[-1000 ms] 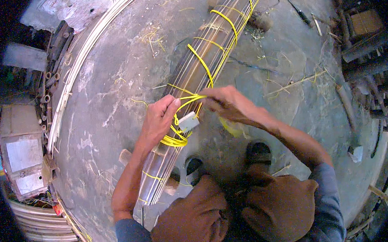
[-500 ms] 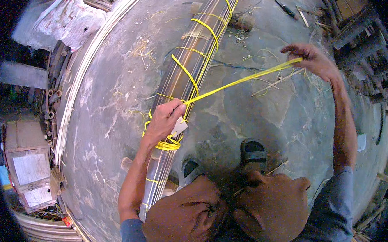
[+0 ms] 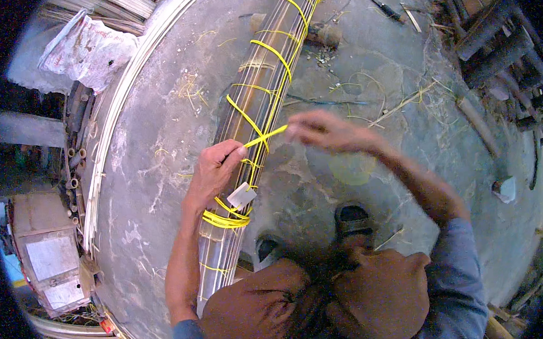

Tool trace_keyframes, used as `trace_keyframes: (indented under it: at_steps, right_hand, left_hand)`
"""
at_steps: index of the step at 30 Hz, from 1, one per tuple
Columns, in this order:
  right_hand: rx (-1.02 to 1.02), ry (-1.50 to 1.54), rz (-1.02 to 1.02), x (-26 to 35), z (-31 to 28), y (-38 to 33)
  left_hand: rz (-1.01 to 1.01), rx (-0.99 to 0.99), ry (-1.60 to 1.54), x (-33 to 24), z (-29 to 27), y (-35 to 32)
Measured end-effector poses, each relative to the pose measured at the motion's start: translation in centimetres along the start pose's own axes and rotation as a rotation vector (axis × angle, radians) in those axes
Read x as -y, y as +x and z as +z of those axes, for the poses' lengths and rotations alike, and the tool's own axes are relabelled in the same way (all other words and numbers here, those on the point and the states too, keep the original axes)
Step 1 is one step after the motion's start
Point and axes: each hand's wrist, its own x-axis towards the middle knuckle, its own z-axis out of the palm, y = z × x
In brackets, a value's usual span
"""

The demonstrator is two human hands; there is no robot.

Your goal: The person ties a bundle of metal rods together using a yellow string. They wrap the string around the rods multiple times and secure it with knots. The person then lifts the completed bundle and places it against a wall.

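Observation:
A long bundle of thin strips (image 3: 254, 78) slopes from the upper middle down toward my knees, bound round with turns of yellow cord. My left hand (image 3: 213, 169) lies on its left side, thumb and fingers closed on the yellow cord (image 3: 268, 134). Just right of the bundle, my right hand (image 3: 325, 130) is smeared by motion, with the other end of this short, taut length running into its closed fingers. A small pale tag (image 3: 242, 196) hangs below my left hand, above several gathered loops of yellow cord (image 3: 225, 221).
A short brown log (image 3: 324, 35) lies crosswise by the bundle's far part. Farther right is a dark long-handled tool (image 3: 387, 10). Long pale strips (image 3: 102, 144) curve along the left, near a white sack (image 3: 93, 53) and a cardboard box (image 3: 43, 212). Dark stacked lengths (image 3: 498, 50) fill the right edge.
My right hand has swept left and slightly down from far right to beside the bundle. The cord between my hands is much shorter; my left hand keeps its grip.

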Motion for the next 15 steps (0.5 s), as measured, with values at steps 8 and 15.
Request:
trace_keyframes:
  at_steps: [8,15]
  right_hand:
    - [-0.540,-0.964,-0.380,-4.9,-12.1,3.4]
    - [-0.991,-0.608,-0.078,-12.4,-8.0,13.8]
  left_hand:
    - [-0.181,-0.668,-0.083,6.3,4.6,4.7]
    - [-0.188,-0.771,-0.090,6.6,6.6,5.8]
